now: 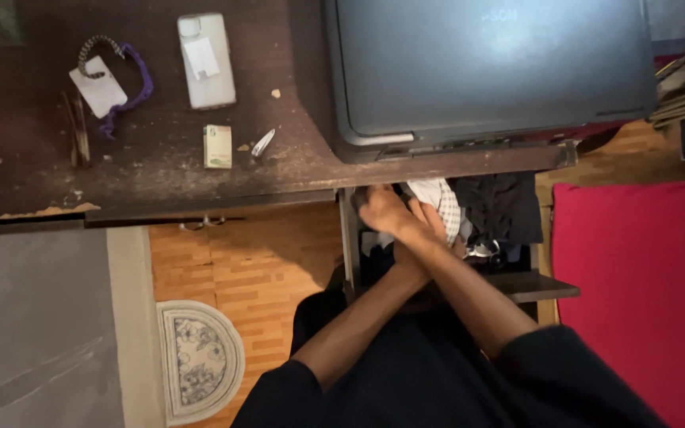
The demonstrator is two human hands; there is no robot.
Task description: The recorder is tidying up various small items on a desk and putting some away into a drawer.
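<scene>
My crossed hands in the open drawer (529, 287), right hand (382, 210) fingers curled on clothes (445, 202), left hand (430, 230) grip I cannot tell

A dark wooden desk (160, 170) carries a white phone (207, 60), with a small green-and-white box (217, 147) in front of it and a black printer (489, 67) to their right. Below the printer, an open dark wooden drawer (537, 284) holds folded clothes (497, 208); a red mattress (644, 293) lies right of the drawer.
</scene>
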